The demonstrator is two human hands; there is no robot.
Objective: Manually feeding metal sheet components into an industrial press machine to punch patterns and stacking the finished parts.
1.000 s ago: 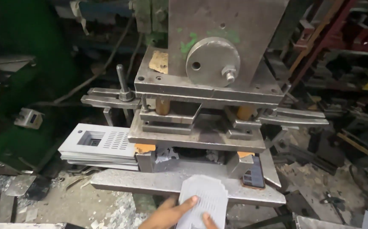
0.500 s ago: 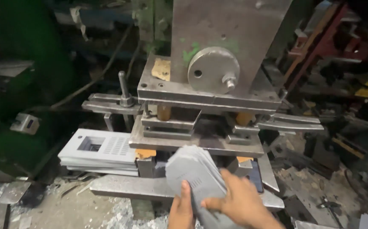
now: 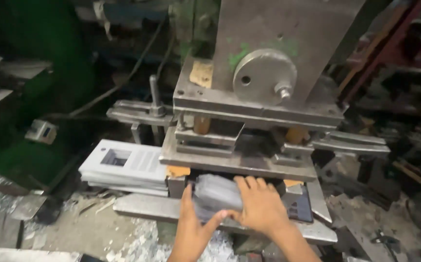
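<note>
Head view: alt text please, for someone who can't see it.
Both hands, left hand and right hand, hold a grey metal sheet at the opening of a press machine. A stack of punched sheets lies to the left.

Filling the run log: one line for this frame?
hands: left hand, right hand on metal sheet | place: press opening | stack: left
</note>
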